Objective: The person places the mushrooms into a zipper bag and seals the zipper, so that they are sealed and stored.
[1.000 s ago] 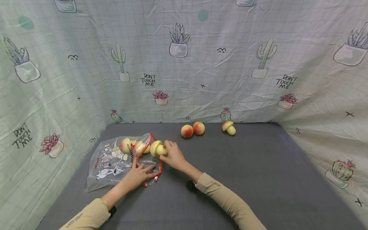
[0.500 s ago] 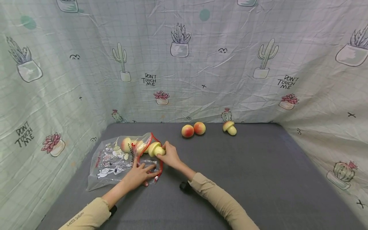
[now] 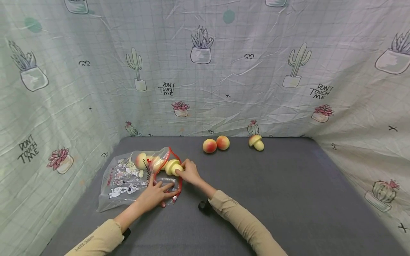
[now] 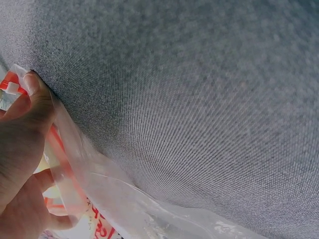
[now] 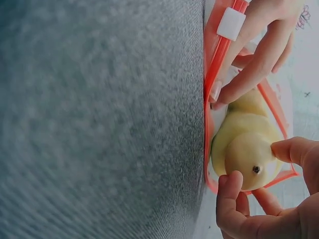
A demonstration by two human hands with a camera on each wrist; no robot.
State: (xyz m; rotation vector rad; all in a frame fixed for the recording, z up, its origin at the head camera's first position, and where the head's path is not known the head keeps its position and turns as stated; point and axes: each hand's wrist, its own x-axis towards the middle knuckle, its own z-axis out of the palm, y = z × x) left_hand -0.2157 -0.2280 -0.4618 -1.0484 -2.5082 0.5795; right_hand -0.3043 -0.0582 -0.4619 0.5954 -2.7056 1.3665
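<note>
A clear plastic zip bag (image 3: 123,192) with red edging and printed cartoon animals lies on its side at the left of the table. My left hand (image 3: 153,197) grips the near side of its mouth, thumb by the white slider (image 5: 231,23), other fingers spread at the opening. At the mouth, my right hand (image 3: 191,173) pinches the stem of a pale yellow toy mushroom (image 3: 172,166), its cap toward the bag. In the right wrist view, thumb and fingertips press around the stem end (image 5: 249,157). Red-and-yellow toy pieces (image 3: 141,161) show inside through the film.
Two red-and-yellow toy peaches (image 3: 209,145) lie at the back of the dark grey table (image 3: 272,199). Farther right is another toy mushroom (image 3: 256,142), with a reddish cap. A cactus-print cloth (image 3: 230,106) hangs behind and along both sides.
My right hand has brought the mushroom slightly left and down, into the bag's mouth. The left hand stays in place on the bag.
</note>
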